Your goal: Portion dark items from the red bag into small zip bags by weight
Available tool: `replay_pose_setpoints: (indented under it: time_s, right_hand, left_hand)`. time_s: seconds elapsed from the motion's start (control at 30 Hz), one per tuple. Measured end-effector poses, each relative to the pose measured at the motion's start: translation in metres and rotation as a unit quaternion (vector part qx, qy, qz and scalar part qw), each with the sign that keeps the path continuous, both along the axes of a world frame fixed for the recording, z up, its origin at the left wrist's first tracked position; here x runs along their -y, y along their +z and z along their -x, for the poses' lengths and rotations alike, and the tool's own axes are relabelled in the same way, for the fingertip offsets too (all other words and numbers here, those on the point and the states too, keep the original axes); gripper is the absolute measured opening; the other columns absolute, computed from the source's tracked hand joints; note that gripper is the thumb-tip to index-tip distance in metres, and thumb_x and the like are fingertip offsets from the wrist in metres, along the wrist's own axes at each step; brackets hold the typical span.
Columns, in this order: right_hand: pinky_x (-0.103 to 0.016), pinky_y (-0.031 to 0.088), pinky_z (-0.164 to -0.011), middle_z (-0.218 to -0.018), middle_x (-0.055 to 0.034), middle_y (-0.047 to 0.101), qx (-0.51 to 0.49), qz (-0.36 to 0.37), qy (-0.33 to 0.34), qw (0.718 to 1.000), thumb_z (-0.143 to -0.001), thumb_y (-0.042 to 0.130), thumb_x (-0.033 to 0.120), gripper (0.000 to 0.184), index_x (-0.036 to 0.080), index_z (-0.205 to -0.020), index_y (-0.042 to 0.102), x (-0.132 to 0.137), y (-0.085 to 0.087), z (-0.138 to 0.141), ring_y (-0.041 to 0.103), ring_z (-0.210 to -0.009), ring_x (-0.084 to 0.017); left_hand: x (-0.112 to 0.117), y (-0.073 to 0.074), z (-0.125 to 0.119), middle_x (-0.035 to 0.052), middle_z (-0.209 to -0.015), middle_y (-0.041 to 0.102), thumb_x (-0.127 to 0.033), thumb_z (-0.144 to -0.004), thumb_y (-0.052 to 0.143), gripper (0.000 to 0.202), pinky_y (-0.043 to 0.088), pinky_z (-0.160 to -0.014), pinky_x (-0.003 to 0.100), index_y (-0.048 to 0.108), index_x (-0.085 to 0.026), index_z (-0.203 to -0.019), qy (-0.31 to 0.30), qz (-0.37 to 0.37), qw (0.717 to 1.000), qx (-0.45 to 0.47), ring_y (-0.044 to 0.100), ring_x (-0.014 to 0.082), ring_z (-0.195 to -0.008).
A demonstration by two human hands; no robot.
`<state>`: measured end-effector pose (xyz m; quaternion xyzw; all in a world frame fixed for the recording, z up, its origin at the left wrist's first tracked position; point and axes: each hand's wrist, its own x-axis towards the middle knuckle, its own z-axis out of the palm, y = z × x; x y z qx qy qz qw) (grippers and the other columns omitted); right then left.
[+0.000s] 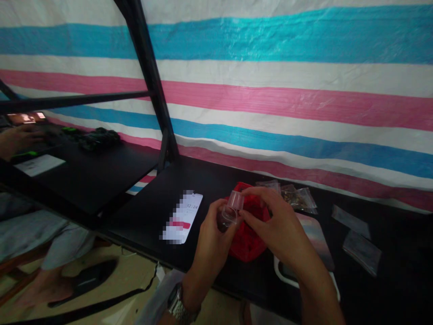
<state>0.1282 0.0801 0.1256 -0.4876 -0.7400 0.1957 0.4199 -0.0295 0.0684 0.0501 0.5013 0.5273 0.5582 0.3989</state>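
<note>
My left hand point(214, 234) is closed around a small clear plastic container point(228, 218) with a round rim. Between the fingers of my right hand point(277, 221) is a small clear plastic cup point(236, 200), tilted and right above the container's rim; whether the two touch I cannot tell. Both hands are over the near left part of a red plastic tray point(248, 253), whose contents are partly hidden by my hands. Under my right forearm lies a flat, white-rimmed object point(316, 234) with a shiny surface, partly covered.
Clear bags of small parts point(299, 198) lie behind the tray. Two flat clear bags point(361, 250) are at the right. A lit phone point(186, 221) lies to the left. A black frame post point(155, 85) divides off another table, where a co-worker's hand point(20, 137) shows.
</note>
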Motion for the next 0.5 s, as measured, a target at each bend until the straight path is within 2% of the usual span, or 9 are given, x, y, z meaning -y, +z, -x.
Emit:
replay_pose_setpoints:
  time_s: [0.1, 0.23, 0.33, 0.43, 0.5]
  right_hand:
    - [-0.044, 0.049, -0.104, -0.120, -0.0050, 0.077, 0.007, 0.004, -0.033, 0.999, -0.087, 0.075, 0.017, 0.028, 0.028, -0.113, 0.074, -0.005, -0.004, -0.012, 0.068, -0.115, -0.028]
    - [-0.044, 0.049, -0.101, -0.111, -0.0047, 0.078, 0.096, 0.082, -0.038, 0.991, -0.085, 0.076, 0.013, 0.020, 0.026, -0.101, 0.075, -0.016, -0.025, -0.027, 0.069, -0.109, -0.028]
    - [-0.040, 0.049, -0.095, -0.106, -0.0051, 0.077, 0.164, 0.119, -0.050, 0.978, -0.082, 0.074, 0.007, 0.021, 0.024, -0.094, 0.073, -0.022, -0.040, -0.029, 0.069, -0.103, -0.026]
    - [-0.036, 0.048, -0.086, -0.106, -0.0067, 0.075, 0.210, 0.157, -0.067, 0.963, -0.081, 0.072, 0.004, 0.022, 0.023, -0.093, 0.072, -0.021, -0.045, -0.025, 0.068, -0.097, -0.025]
    - [-0.035, 0.046, -0.082, -0.106, -0.0076, 0.075, 0.225, 0.169, -0.078, 0.956, -0.081, 0.071, 0.004, 0.022, 0.022, -0.093, 0.072, -0.019, -0.044, -0.023, 0.068, -0.093, -0.025]
  left_hand:
    - [0.006, 0.007, 0.002, 0.0029, -0.100, 0.076, -0.037, -0.083, 0.082, 0.043, 0.058, -0.084, 0.034, 0.064, -0.025, -0.121, 0.025, -0.008, 1.000, -0.007, 0.075, 0.0227, -0.092]
    - [0.032, 0.023, -0.006, 0.0031, -0.097, 0.076, -0.042, -0.084, 0.081, 0.039, 0.058, -0.077, 0.033, 0.066, -0.026, -0.116, 0.056, 0.011, 0.998, 0.012, 0.074, 0.0228, -0.085]
    - [0.051, 0.021, -0.019, 0.0060, -0.099, 0.077, -0.044, -0.084, 0.079, 0.035, 0.058, -0.075, 0.036, 0.068, -0.027, -0.113, -0.044, 0.077, 0.996, -0.023, 0.074, 0.0255, -0.084]
    - [0.058, 0.008, -0.030, 0.0126, -0.131, 0.071, -0.035, -0.084, 0.074, 0.029, 0.056, -0.094, 0.043, 0.070, -0.026, -0.112, -0.074, 0.085, 0.990, -0.082, 0.073, 0.0305, -0.107]
    - [0.056, 0.000, -0.032, 0.0136, -0.133, 0.070, -0.034, -0.087, 0.070, 0.026, 0.053, -0.098, 0.046, 0.070, -0.026, -0.111, -0.106, 0.102, 0.984, -0.098, 0.071, 0.0323, -0.112]
